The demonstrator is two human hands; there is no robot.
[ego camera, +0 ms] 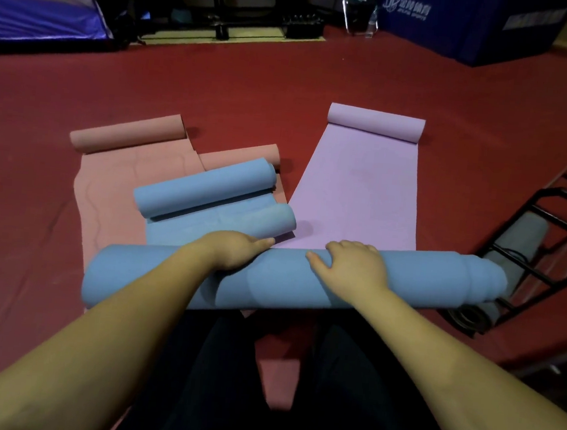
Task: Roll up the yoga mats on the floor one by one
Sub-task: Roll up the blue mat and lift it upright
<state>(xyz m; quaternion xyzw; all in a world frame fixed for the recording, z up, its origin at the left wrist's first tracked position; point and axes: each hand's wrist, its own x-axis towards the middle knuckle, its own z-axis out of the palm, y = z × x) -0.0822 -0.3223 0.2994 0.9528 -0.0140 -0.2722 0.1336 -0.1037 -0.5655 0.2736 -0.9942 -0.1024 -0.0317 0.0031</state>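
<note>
A thick blue mat roll (279,283) lies crosswise in front of my knees, its right end uneven and stepped. My left hand (238,250) rests on top of it near the middle, fingers reaching over the far side. Just to the right, my right hand (350,263) presses on the roll with its fingers curved over the top. Beyond lie another blue mat (207,204) with both ends curled, a purple mat (359,194) flat with its far end curled, and pink mats (124,173) partly under the blue one.
A black metal rack (547,244) stands at the right with a grey rolled mat (519,242) in it. Red floor (252,85) stretches ahead. Blue padded blocks (470,25) and dark equipment line the far wall.
</note>
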